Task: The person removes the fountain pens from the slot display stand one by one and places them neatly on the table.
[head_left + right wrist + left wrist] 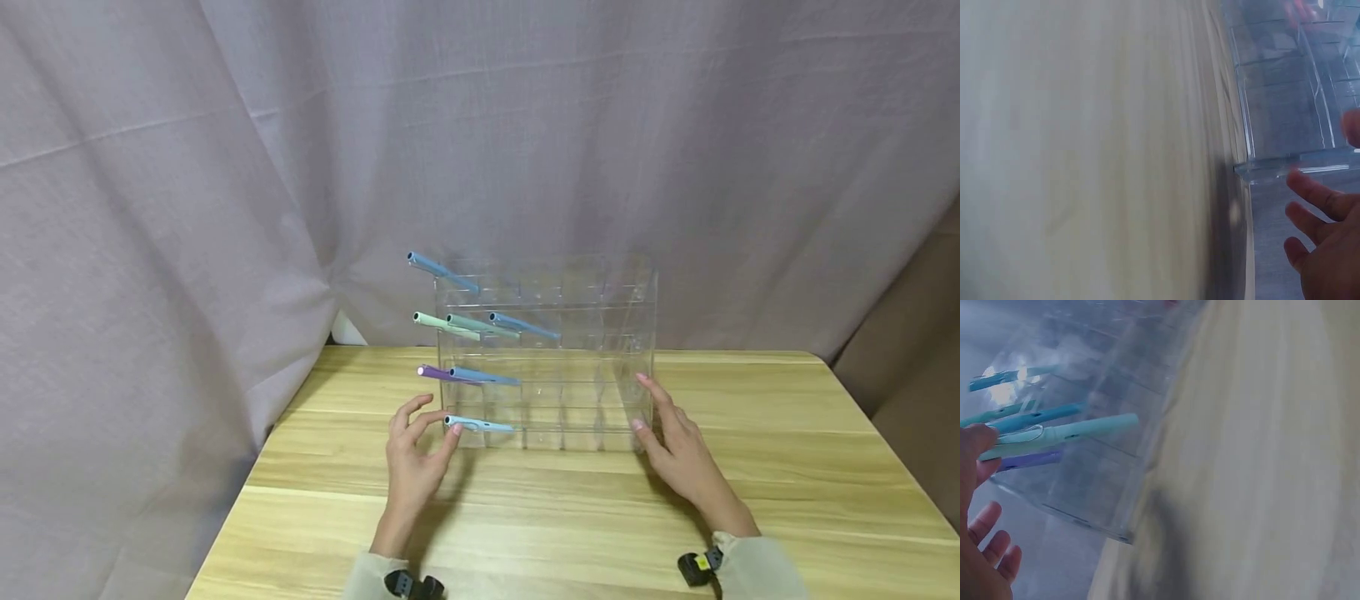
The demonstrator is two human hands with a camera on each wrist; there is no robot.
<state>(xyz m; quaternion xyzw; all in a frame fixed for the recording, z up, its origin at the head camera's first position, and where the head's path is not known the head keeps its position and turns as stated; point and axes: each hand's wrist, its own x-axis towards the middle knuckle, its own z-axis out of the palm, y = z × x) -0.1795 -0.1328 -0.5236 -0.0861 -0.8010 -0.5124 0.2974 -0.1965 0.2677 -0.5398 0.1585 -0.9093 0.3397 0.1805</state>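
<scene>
You are facing a grey cloth backdrop (487, 150), which is hanging behind a wood-grain desk (825, 483). A clear compartment rack (570, 383) is standing on the desk in front of you; it is probably behaving as light, stiff, slick plastic that is prone to sliding or cracking, so an outer side wall is offering the safest hold. Your right hand (678, 454) is lying at the right edge of the rack, its grip apart; whether every fingertip is touching, you cannot tell. Your left hand (415, 462) is working at the lower left corner, its grip clamped, thumb and index finger pinching a pale blue pen (483, 425). A blue pen (442, 272) is projecting from the top row; a pale green pen (435, 321), a green pen (480, 325) and a second blue pen (523, 324) are occupying the next; a purple pen (435, 372) and a third blue pen (483, 376) are lying below. The pale blue pen is resting nearly level at the lowest row, its insertion remaining unclear. It is likely handling as light, rigid and smooth, turning easily between fingers; the end beside the clip (1040, 432) is giving a firm hold.
</scene>
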